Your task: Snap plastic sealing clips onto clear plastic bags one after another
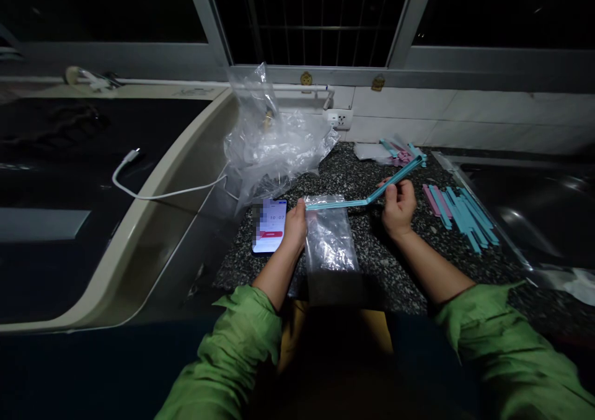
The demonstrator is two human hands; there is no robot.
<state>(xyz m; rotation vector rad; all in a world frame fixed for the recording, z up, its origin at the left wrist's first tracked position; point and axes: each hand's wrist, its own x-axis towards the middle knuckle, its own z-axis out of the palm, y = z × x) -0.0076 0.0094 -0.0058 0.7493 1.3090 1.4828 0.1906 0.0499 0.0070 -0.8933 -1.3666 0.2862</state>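
Note:
A light-blue bag clip [337, 205], long and hinged, is opened out between my hands, bent at its joint. My left hand [295, 225] pinches the end of one arm at the upper left corner of a clear plastic bag [331, 249]. That arm lies across the bag's top edge, while the bag lies flat on the counter. My right hand [400, 208] has its fingers closed around the other arm, which slants up to the right. Whether the bag's edge is inside the clip, I cannot tell.
Several blue and pink clips [467, 218] lie at right beside the sink [539, 203]. More sit in a bag [395, 150] near the wall. Crumpled plastic [283, 144], a lit phone [270, 227] and a white cable [176, 193] are at left, near a large appliance [153, 178].

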